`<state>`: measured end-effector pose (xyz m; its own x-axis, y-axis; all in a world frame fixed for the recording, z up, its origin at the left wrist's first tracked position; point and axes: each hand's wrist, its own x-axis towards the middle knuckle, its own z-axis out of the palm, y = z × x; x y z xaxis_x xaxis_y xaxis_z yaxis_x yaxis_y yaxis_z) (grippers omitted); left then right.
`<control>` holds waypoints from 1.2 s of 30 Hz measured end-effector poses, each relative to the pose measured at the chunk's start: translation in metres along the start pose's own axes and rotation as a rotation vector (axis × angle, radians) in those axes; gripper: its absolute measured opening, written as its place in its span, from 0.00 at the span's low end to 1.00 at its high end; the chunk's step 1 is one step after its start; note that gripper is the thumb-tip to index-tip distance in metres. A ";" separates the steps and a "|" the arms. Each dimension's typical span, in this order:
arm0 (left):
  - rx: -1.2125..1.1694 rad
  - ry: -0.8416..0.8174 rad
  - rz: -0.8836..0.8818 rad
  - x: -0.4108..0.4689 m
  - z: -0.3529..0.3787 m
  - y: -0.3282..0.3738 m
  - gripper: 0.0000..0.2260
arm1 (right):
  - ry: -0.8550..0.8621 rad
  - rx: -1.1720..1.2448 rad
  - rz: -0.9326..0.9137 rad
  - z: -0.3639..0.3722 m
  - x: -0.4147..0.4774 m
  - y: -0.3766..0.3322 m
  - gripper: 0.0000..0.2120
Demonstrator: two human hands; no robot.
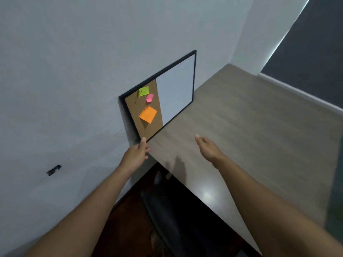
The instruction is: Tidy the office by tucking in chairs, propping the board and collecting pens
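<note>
Head view: board (163,93) leans against the wall (74,71) on the desk (241,127); stiff, probably light, best held by its frame; left hand (136,154) pinches the six-o'clock corner; right hand (208,148) hovers at four o'clock, fingers loose, empty.

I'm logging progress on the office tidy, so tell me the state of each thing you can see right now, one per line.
board: standing on the desk, leaning against the wall
sticky notes: three, pinned to the cork half
whiteboard half: blank
left hand: fingertips at the board's lower corner
right hand: open, above the desk, holding nothing
chair: at the desk edge
</note>
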<state>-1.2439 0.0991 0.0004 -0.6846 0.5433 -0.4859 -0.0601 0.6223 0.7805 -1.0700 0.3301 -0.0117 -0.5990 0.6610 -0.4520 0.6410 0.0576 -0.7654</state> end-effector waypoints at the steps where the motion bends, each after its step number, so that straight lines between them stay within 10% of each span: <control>1: 0.002 -0.004 0.023 -0.012 0.010 0.003 0.31 | 0.011 -0.001 0.000 -0.011 -0.017 0.010 0.31; 17: 0.134 -0.220 0.203 -0.171 0.161 0.023 0.27 | 0.196 0.086 0.066 -0.121 -0.259 0.183 0.32; 36: 0.348 -0.765 0.296 -0.246 0.290 -0.006 0.25 | 0.604 0.196 0.415 -0.085 -0.459 0.317 0.22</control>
<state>-0.8643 0.1248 0.0011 0.0430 0.8590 -0.5102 0.3515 0.4651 0.8125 -0.5511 0.1081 -0.0080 0.0763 0.8975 -0.4344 0.6259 -0.3822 -0.6798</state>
